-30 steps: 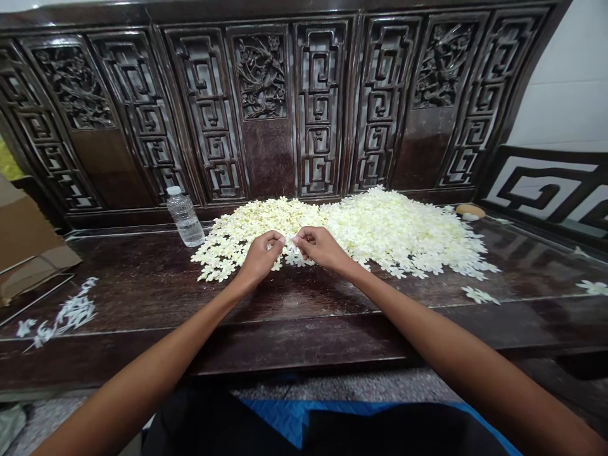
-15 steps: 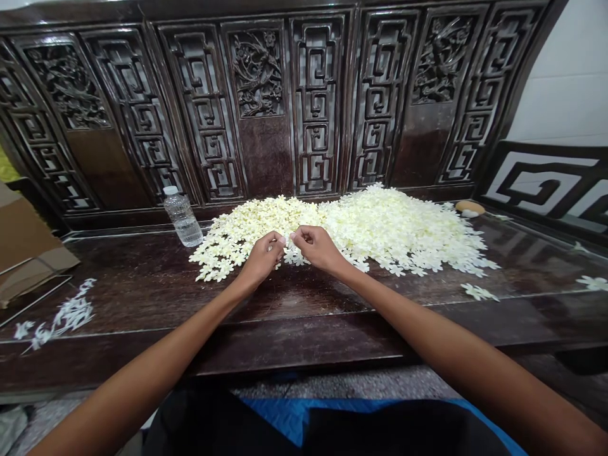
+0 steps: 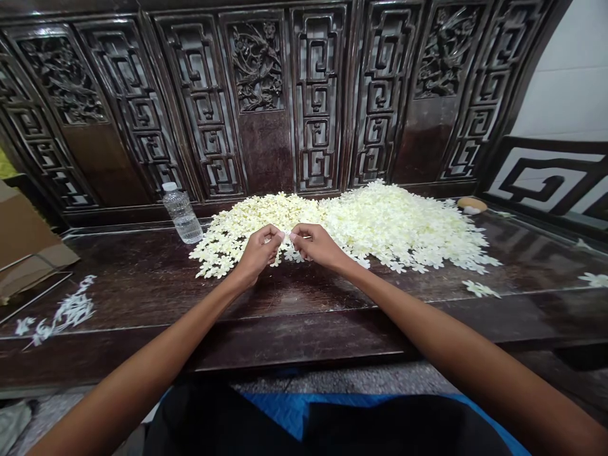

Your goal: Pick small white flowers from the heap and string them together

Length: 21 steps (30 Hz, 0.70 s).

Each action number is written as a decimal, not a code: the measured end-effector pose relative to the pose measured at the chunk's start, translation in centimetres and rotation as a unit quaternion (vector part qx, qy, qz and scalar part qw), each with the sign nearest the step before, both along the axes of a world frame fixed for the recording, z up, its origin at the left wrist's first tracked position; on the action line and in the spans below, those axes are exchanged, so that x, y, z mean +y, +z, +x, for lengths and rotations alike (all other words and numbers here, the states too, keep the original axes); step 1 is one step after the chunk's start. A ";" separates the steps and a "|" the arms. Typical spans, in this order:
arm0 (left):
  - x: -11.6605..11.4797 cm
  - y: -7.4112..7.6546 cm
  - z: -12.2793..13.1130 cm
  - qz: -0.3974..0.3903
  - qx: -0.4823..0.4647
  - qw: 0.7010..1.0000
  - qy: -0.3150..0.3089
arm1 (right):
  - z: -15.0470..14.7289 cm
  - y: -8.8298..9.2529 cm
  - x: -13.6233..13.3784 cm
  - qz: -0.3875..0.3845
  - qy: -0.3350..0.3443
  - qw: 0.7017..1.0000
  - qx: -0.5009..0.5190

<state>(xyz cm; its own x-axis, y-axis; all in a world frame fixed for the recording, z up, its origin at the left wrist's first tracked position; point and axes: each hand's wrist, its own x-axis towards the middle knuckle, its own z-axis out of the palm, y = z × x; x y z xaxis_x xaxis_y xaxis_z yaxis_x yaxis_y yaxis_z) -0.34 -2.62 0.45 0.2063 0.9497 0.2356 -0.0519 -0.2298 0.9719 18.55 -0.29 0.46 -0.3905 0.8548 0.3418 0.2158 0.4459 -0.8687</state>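
The left hand (image 3: 259, 253) and right hand (image 3: 318, 246) curl closed, wrists low, fingertips pinching a small cream flower-shaped piece (image 3: 286, 235) between them. They sit just over the near edge of a broad heap of cream flower shapes (image 3: 380, 228) — on a dark polished wooden bench seat (image 3: 304, 329), its front edge well nearer.

A dark lacquered wooden settle back (image 3: 256, 73) rises ahead, its panels carved with birds, blossoms and key-fret lattice. A matching fretwork armrest (image 3: 546, 177) stands right, against a white wall (image 3: 565, 76). Flattened cardboard (image 3: 21, 240) leans left, above a speckled terrazzo floor (image 3: 380, 380).
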 end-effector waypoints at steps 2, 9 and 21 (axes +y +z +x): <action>0.0 -0.1 0.0 -0.001 -0.012 1.000 -0.006 | 0.0 -0.2 0.2 -0.021 0.005 1.000 0.012; -0.1 0.0 0.1 -0.008 -0.020 0.999 -0.024 | -0.1 0.0 -0.3 0.074 -0.034 0.996 -0.037; -0.3 -0.1 0.3 -0.044 -0.093 0.993 -0.063 | -1.1 0.2 -1.3 0.129 -0.022 0.990 0.046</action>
